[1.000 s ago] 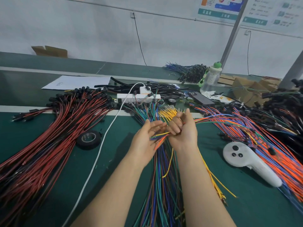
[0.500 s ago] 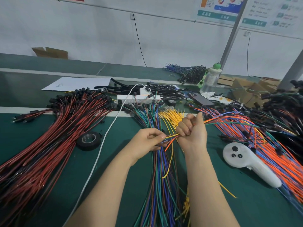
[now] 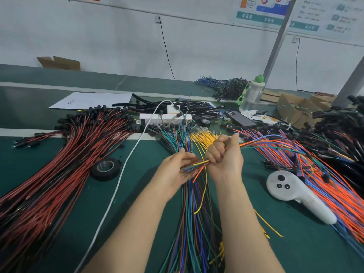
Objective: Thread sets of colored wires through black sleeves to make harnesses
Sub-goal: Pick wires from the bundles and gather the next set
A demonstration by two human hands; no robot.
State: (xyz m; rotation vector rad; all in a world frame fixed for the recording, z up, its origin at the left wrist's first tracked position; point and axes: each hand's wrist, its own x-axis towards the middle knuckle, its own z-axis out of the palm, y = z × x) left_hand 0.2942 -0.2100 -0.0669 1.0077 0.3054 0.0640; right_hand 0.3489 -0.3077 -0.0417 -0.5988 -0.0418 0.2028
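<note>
Right hand [image 3: 224, 156] fisted tight round the wire set [image 3: 199, 165]: orange, yellow, green, blue, brown. Ends poke out leftward, above the loose wire pile [image 3: 195, 223]. Left hand [image 3: 175, 170] half-open, ends lie across its fingers; can't tell if the thumb pinches. Bare green mat [image 3: 145, 154] between white cable [image 3: 126, 164] and my left forearm. Controller [image 3: 295, 196] near right forearm. Wall posters [image 3: 262, 8] unreadable.

Bare green mat [image 3: 145, 174] lay open between the tape roll [image 3: 105, 168] and the central wire bundle [image 3: 193, 233], crossed only by a white cable [image 3: 119, 178]. To the right, a white controller [image 3: 285, 189] and orange wires [image 3: 338, 194] blocked passage; red wires [image 3: 59, 164] filled the left.
</note>
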